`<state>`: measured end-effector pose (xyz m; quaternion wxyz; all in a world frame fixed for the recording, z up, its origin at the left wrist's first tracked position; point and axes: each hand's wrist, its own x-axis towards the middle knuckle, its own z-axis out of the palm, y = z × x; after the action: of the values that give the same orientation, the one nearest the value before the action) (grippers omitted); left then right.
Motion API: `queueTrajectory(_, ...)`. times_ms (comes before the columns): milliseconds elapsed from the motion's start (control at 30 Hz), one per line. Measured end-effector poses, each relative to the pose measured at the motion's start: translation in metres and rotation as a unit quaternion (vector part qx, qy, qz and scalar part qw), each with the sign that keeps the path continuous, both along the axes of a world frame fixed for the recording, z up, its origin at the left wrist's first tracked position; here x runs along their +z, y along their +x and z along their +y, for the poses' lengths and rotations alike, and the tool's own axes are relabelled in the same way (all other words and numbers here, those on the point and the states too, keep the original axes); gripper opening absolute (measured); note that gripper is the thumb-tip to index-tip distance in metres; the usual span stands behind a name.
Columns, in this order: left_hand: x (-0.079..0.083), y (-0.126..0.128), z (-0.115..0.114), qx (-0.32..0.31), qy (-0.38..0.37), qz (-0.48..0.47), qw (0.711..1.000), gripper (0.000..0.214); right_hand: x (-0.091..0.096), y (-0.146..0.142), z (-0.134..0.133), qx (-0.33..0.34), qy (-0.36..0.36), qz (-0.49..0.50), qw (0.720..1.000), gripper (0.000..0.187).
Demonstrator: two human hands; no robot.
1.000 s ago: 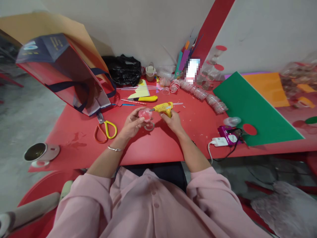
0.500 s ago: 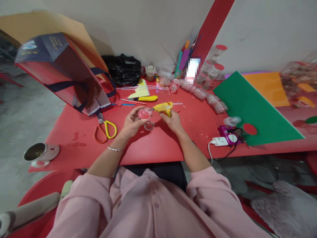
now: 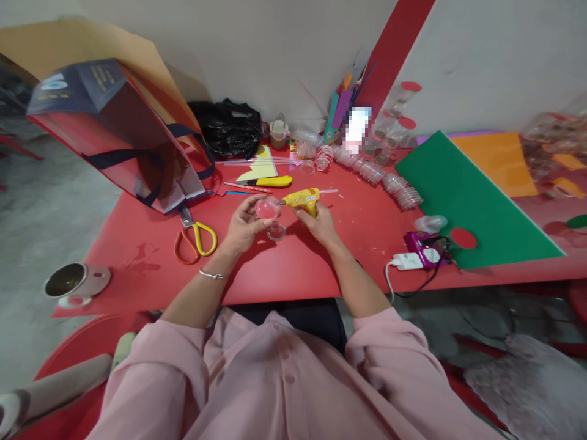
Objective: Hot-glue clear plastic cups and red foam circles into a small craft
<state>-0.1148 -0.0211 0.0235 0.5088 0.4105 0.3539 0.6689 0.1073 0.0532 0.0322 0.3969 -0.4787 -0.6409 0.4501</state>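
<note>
My left hand (image 3: 244, 227) grips a small clear plastic cup (image 3: 266, 209) by its sides, its round end turned up toward me. In my right hand (image 3: 321, 225) is a yellow hot glue gun (image 3: 300, 198), with a clear glue stick (image 3: 329, 191) sticking out of its back. The metal nozzle (image 3: 281, 203) meets the cup's rim or lies just over it; I cannot tell which. Below the cup, a second clear round plastic piece (image 3: 276, 231) rests on the red table (image 3: 284, 275).
Scissors (image 3: 195, 239) and a yellow utility knife (image 3: 273, 181) lie nearby. A paper bag (image 3: 132, 134) leans at the left, above a mug (image 3: 77, 282). Nested plastic cups (image 3: 367, 171) curve along the back. A purple power socket (image 3: 424, 250) with cables and green card (image 3: 477, 214) are at the right.
The glue gun and the cup have shifted very slightly to the left together. Both hands keep the same hold.
</note>
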Motion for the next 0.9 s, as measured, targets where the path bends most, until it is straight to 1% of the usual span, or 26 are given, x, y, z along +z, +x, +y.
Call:
queueTrajectory(133, 0.004, 0.001, -0.002, -0.005, -0.010, -0.010, 1.000, 0.073, 0.001, 0.000, 0.000, -0.006, 0.005, -0.004, 1.000, 0.049)
queueTrajectory(300, 0.009, 0.003, -0.004, -0.008, -0.023, -0.012, 1.000, 0.070, -0.003, 0.000, 0.002, -0.015, 0.007, -0.015, 1.000, 0.047)
queueTrajectory(433, 0.011, 0.001, -0.006, -0.035, -0.037, -0.023, 0.998, 0.069, -0.005, 0.001, 0.002, -0.009, 0.010, -0.006, 1.000, 0.048)
queueTrajectory(533, 0.014, -0.001, -0.007, -0.061, -0.049, -0.043, 0.996, 0.061, -0.002, 0.000, 0.001, -0.001, 0.007, -0.003, 1.000, 0.048)
queueTrajectory(633, 0.016, -0.001, -0.008, -0.071, -0.056, -0.058, 0.994, 0.056, 0.001, 0.000, -0.001, 0.002, -0.001, -0.008, 1.000, 0.049)
queueTrajectory(800, 0.017, -0.001, -0.009, -0.081, -0.047, -0.046, 0.995, 0.057, 0.001, -0.001, 0.000, -0.002, 0.000, -0.005, 1.000, 0.050)
queueTrajectory(900, 0.015, -0.001, -0.009, -0.078, -0.037, -0.036, 0.996, 0.059, -0.001, 0.000, 0.001, -0.001, 0.007, -0.012, 1.000, 0.051)
